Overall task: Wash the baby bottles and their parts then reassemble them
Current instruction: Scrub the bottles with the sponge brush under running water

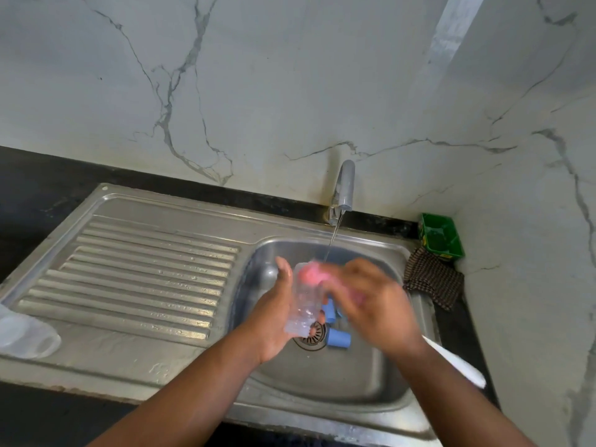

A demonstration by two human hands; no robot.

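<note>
- Pink sponge sits at the mouth of the clear plastic baby bottle, over the steel sink, under the tap stream.
- Left hand wraps the bottle body; right hand is blurred and seems to grip the sponge.
- Suggest: hold the bottle firm, twist the sponge down to the base, rinse.
- Blue plastic caps lie by the drain, likely next.

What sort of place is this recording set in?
Most likely a home kitchen: a steel sink with a ribbed draining board set in a dark counter, a tap running from a marble-look wall, and a checked cloth by a green tub in the corner.
</note>
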